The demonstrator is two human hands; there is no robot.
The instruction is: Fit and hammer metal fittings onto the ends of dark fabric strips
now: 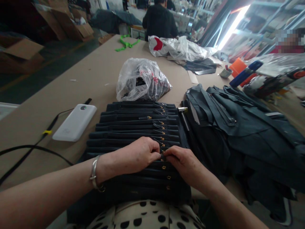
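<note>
A row of overlapping dark zippered pieces (133, 127) lies in front of me, their gold zipper sliders (162, 138) lined up toward the right side. The upper sliders carry thin dark pulls; several lower ones show only gold metal. My left hand (141, 154), with a silver bangle at the wrist, is closed in a pinch beside one slider. Opposite it, my right hand (179, 159) pinches at the same zipper from the right, its fingertips close to the left ones. What lies between the left fingertips is too small and covered to make out.
Beyond the pieces sits a clear plastic bag (145, 79) of dark items. A white power bank (75, 122) with a cable lies left. Dark fabric (238, 127) is heaped right. Farther off are a white plastic bundle (181, 47), green strap (126, 43), cardboard boxes and a seated person (159, 20).
</note>
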